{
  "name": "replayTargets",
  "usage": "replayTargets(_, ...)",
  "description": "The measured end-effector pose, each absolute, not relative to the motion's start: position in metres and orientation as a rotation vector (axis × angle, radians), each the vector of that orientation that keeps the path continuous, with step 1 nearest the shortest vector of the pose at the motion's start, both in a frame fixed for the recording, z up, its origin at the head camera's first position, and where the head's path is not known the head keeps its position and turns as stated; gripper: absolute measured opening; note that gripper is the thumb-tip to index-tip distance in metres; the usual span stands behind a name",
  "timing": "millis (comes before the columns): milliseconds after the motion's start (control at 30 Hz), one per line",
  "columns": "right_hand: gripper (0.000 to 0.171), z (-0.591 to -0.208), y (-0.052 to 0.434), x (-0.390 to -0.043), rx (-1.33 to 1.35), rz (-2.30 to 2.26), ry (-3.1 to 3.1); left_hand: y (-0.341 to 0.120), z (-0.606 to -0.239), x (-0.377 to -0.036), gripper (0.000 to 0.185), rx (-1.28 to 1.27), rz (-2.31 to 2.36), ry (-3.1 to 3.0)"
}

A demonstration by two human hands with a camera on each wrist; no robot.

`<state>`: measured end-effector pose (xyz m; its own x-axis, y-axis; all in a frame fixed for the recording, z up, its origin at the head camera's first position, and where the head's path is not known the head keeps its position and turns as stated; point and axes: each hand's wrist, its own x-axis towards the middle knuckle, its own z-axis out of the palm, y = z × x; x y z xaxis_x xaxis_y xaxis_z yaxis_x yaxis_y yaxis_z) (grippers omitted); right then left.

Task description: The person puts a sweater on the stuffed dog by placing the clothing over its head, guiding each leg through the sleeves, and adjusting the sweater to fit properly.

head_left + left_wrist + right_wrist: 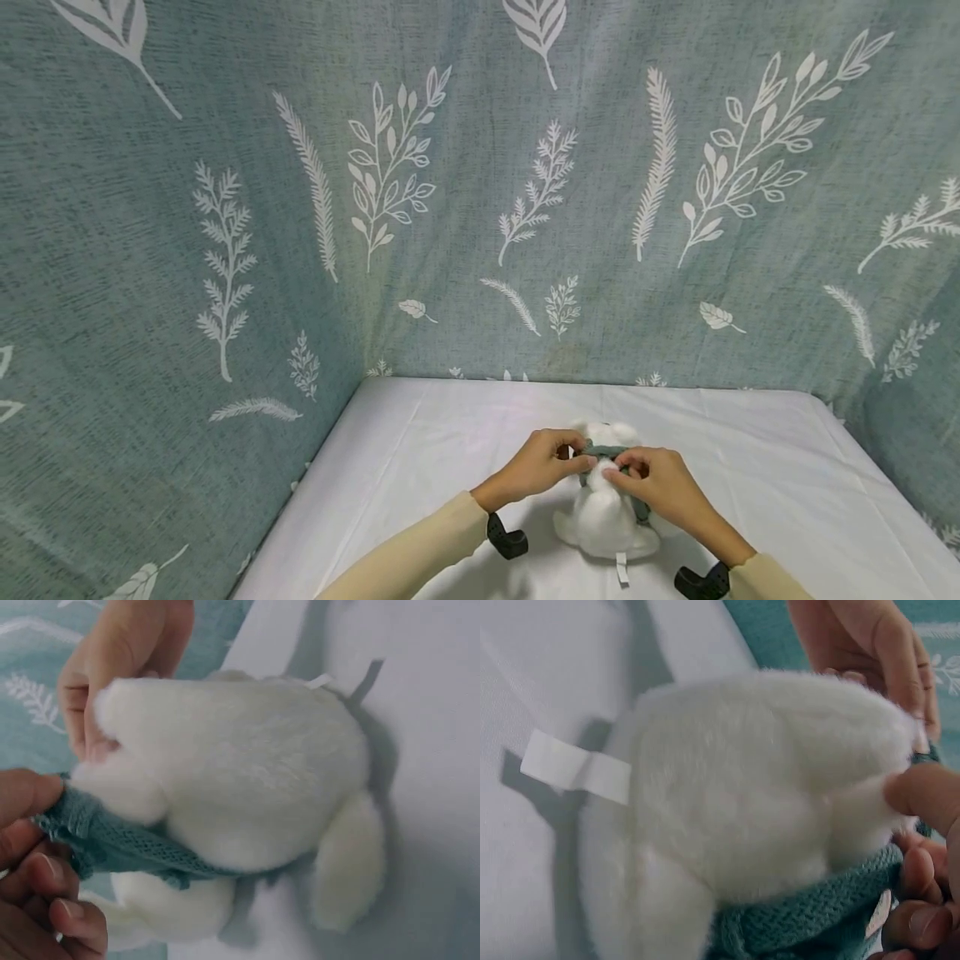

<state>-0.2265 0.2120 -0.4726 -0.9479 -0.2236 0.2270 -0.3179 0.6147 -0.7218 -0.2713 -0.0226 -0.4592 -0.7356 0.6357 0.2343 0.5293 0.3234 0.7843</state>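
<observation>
A white plush toy [603,525] sits on the table with its back and a white fabric tag [622,569] facing me. Around its neck and side lies a green knitted garment [127,836]. On the toy's left side, my left hand [543,460] pinches the garment's edge between thumb and fingers, drawing the knit taut in the left wrist view. My right hand [658,479] holds the toy's arm [859,817] on the other side, its thumb on the fur and its fingers curled beside the knit. The toy's front is hidden.
A white cloth covers the table [450,433]. Behind it and on the left hangs a blue-green curtain [465,208] with white leaf prints. Black straps [507,537] are on both wrists.
</observation>
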Motion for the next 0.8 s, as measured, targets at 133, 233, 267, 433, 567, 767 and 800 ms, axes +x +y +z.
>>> replayTargets(133, 0.017, -0.473, 0.209, -0.226, 0.355, 1.258, -2.719, -0.020, -0.459, -0.270, 0.015, 1.133, 1.386, 2.388)
replayTargets(233, 0.010, -0.476, 0.207, -0.227, 0.272, 1.244, -2.706, -0.019, -0.459, -0.269, 0.021, 1.106, 1.376, 2.352)
replayTargets(267, 0.008, -0.477, 0.207, -0.228, 0.252, 1.238, -2.700, -0.018, -0.460, -0.269, 0.022, 1.087, 1.374, 2.345)
replayTargets(433, 0.013, -0.478, 0.209, -0.230, 0.187, 1.346, -2.705, -0.017, -0.457, -0.271, 0.021, 1.088, 1.314, 2.430)
replayTargets(567, 0.029, -0.476, 0.216, -0.231, 0.126, 1.615, -2.735, -0.016, -0.457, -0.274, 0.012, 1.106, 1.279, 2.535)
replayTargets(767, 0.039, -0.471, 0.221, -0.233, 0.045, 1.937, -2.720, -0.014, -0.456, -0.275, 0.004, 1.101, 1.256, 2.609)
replayTargets(800, 0.042, -0.470, 0.221, -0.233, 0.051, 1.953, -2.717, -0.013, -0.455, -0.274, 0.005, 1.087, 1.263, 2.612)
